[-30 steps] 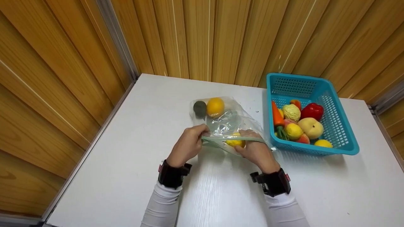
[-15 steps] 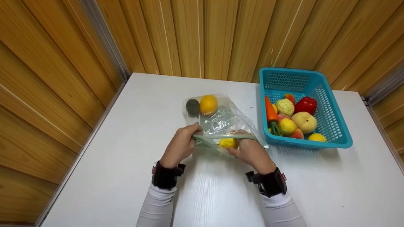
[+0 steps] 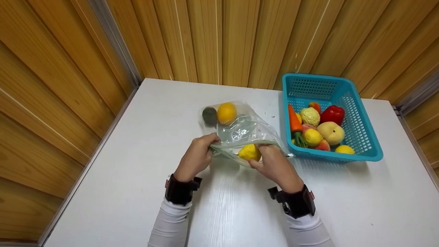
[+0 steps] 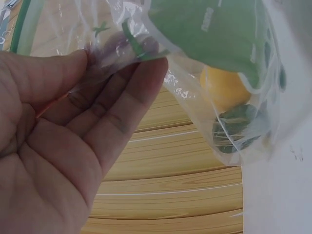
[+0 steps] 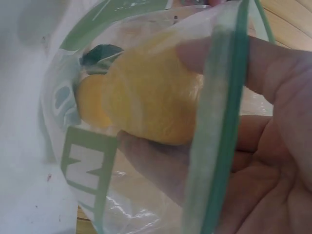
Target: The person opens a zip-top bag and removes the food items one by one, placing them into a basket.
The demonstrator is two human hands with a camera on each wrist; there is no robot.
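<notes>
A clear zip bag (image 3: 260,128) with a green zip edge lies on the white table. Inside its far end are an orange (image 3: 226,113) and a dark green round fruit or vegetable (image 3: 209,116). My left hand (image 3: 195,156) pinches the left corner of the bag's mouth between thumb and fingers, as the left wrist view also shows. My right hand (image 3: 276,166) reaches into the mouth and holds a yellow lemon (image 3: 249,152). In the right wrist view the lemon (image 5: 153,92) sits between thumb and fingers, behind the bag's clear wall; some fingertips are hidden.
At the right stands a blue plastic basket (image 3: 372,137) with a carrot (image 3: 294,119), a red bell pepper (image 3: 332,115), a peach (image 3: 330,133), lemons and other produce. Wood-panelled walls edge the white table (image 3: 130,171) at the back and left.
The bag's upper rim has shifted away from me, so more of the lemon shows in the mouth. The left hand keeps its hold on the corner. The head view has shifted slightly.
</notes>
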